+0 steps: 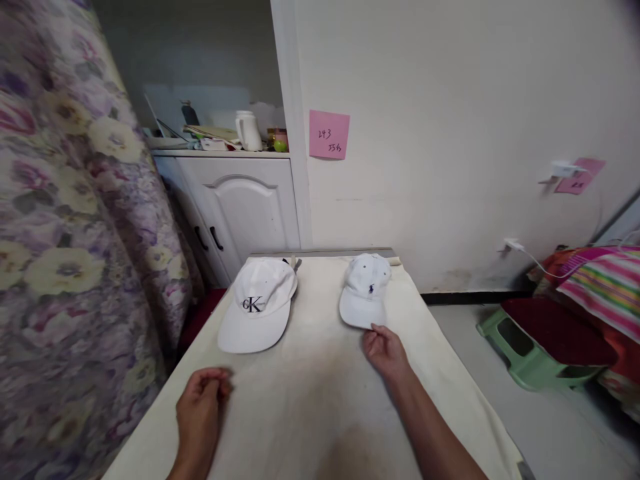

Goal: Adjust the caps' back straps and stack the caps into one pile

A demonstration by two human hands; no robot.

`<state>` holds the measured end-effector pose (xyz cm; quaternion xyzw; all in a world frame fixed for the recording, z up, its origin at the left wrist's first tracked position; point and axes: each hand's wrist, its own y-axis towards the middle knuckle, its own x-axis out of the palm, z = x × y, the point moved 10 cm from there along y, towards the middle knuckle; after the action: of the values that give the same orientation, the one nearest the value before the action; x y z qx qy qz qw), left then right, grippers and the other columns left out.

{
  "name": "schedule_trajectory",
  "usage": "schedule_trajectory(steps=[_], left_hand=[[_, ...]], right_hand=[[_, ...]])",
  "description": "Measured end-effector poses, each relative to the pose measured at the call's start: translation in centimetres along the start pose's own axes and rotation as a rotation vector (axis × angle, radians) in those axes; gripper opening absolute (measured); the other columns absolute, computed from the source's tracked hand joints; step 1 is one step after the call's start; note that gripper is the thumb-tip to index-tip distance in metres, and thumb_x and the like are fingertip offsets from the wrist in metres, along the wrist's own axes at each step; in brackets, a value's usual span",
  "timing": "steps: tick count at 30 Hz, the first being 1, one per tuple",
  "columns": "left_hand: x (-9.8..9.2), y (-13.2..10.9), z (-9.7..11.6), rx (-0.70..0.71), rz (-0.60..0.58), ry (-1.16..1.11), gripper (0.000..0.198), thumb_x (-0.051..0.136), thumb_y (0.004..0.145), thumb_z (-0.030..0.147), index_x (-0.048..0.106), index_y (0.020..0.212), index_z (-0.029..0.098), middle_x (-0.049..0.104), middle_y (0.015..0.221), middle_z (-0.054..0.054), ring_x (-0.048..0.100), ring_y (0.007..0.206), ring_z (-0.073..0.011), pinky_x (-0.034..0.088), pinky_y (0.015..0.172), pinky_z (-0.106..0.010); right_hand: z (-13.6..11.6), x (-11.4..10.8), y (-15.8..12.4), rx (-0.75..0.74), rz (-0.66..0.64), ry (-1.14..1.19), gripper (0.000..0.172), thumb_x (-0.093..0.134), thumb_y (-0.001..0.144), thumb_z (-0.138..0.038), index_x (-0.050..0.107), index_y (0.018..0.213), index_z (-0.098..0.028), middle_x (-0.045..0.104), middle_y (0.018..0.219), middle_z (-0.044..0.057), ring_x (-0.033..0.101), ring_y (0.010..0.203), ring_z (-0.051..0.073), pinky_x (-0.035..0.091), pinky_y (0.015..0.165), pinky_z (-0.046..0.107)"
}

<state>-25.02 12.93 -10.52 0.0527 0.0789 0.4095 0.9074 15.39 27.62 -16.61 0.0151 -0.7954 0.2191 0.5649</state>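
A white baseball cap (367, 287) with a small dark blue emblem sits on the right side of the table's far half, brim toward me. My right hand (385, 351) pinches the front edge of its brim between thumb and fingers. On the left lies a larger white baseball cap (260, 310) with dark "CK" lettering, its brim also facing me. Below that cap and apart from it, my left hand (203, 400) hovers near the table's left edge. Its fingers are curled in, and whether they hold anything is hidden.
A cream cloth covers the table (320, 400). Flowered curtains (75, 253) hang at left. Behind stands a white cabinet (245, 200) with a white jug (249, 131) on top. A green stool (545, 347) is on the floor at right, near a striped cloth (607, 287).
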Motion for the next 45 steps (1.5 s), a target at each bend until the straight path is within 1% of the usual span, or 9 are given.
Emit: schedule_trajectory(steps=[4,6,8,12,16,23,27,36,45], left_hand=[[5.8,-3.2,-0.4,-0.184,-0.342,-0.222,0.027,0.076,0.065,0.032,0.067,0.085,0.017,0.074,0.079,-0.006,0.068,0.070,-0.0198,0.055,0.066,-0.030],[9.4,-4.6,-0.3,-0.321,-0.480,-0.383,0.040,0.079,0.069,0.039,0.069,0.099,0.014,0.076,0.098,-0.013,0.070,0.095,-0.0268,0.055,0.087,-0.037],[12.9,-5.4,0.0,-0.441,-0.563,-0.531,0.045,0.078,0.072,0.044,0.069,0.103,0.014,0.075,0.106,-0.017,0.068,0.107,-0.0306,0.053,0.095,-0.042],[18.9,-5.9,0.1,-0.591,-0.697,-0.626,0.039,0.063,0.085,0.049,0.067,0.103,0.014,0.074,0.107,-0.018,0.069,0.105,-0.0307,0.055,0.091,-0.045],[21.9,-5.6,-0.1,-0.646,-0.751,-0.622,0.033,0.061,0.086,0.044,0.068,0.097,0.014,0.077,0.095,-0.015,0.070,0.103,-0.0337,0.058,0.085,-0.047],[22.4,-6.8,-0.1,-0.758,-0.814,-0.606,0.034,0.069,0.076,0.033,0.071,0.103,0.012,0.078,0.081,-0.013,0.073,0.092,-0.0378,0.059,0.076,-0.050],[22.2,-7.7,1.1,-0.699,-0.902,-0.625,0.046,0.073,0.071,0.030,0.069,0.114,0.013,0.078,0.085,-0.012,0.072,0.088,-0.0391,0.058,0.073,-0.050],[22.6,-9.1,2.6,-0.725,-1.043,-0.799,0.040,0.070,0.070,0.016,0.070,0.110,0.013,0.077,0.092,-0.010,0.071,0.093,-0.0367,0.057,0.080,-0.044],[22.3,-8.5,3.3,-0.793,-0.996,-0.977,0.028,0.062,0.078,0.018,0.074,0.103,0.010,0.078,0.096,-0.012,0.071,0.101,-0.0340,0.053,0.095,-0.043]], right_hand=[[6.0,1.1,-2.0,0.178,-0.027,-0.008,0.024,0.075,0.066,0.003,0.060,0.077,-0.013,0.064,0.059,-0.004,0.059,0.048,0.005,0.053,0.047,0.011],[8.3,1.2,-3.1,0.248,-0.031,-0.026,0.023,0.076,0.067,0.001,0.061,0.076,-0.012,0.065,0.058,-0.003,0.059,0.047,0.005,0.053,0.047,0.012],[9.8,1.1,-4.2,0.294,-0.032,-0.042,0.022,0.078,0.067,0.000,0.062,0.077,-0.011,0.066,0.058,-0.003,0.059,0.047,0.005,0.053,0.047,0.012],[11.0,0.7,-5.9,0.340,-0.033,-0.086,0.023,0.080,0.065,-0.002,0.065,0.080,-0.011,0.067,0.058,-0.004,0.058,0.044,0.005,0.052,0.046,0.012],[11.4,0.5,-6.3,0.339,-0.042,-0.133,0.029,0.082,0.062,-0.001,0.066,0.083,-0.013,0.071,0.066,-0.003,0.063,0.050,0.007,0.052,0.051,0.015],[11.1,2.8,-5.7,0.333,-0.170,-0.148,0.042,0.084,0.072,-0.026,0.067,0.107,-0.010,0.077,0.098,0.010,0.071,0.090,0.021,0.056,0.081,0.032],[9.0,3.9,-4.8,0.281,-0.211,-0.115,0.046,0.074,0.081,-0.043,0.068,0.112,-0.010,0.078,0.096,0.011,0.069,0.101,0.026,0.055,0.087,0.040],[6.6,1.9,-3.7,0.148,-0.114,-0.127,0.022,0.072,0.076,-0.023,0.074,0.094,-0.011,0.080,0.081,0.008,0.073,0.094,0.028,0.052,0.093,0.043],[6.7,2.2,-4.1,0.138,-0.092,-0.143,0.011,0.070,0.075,-0.015,0.074,0.085,-0.015,0.080,0.083,0.006,0.072,0.097,0.028,0.052,0.093,0.043]])
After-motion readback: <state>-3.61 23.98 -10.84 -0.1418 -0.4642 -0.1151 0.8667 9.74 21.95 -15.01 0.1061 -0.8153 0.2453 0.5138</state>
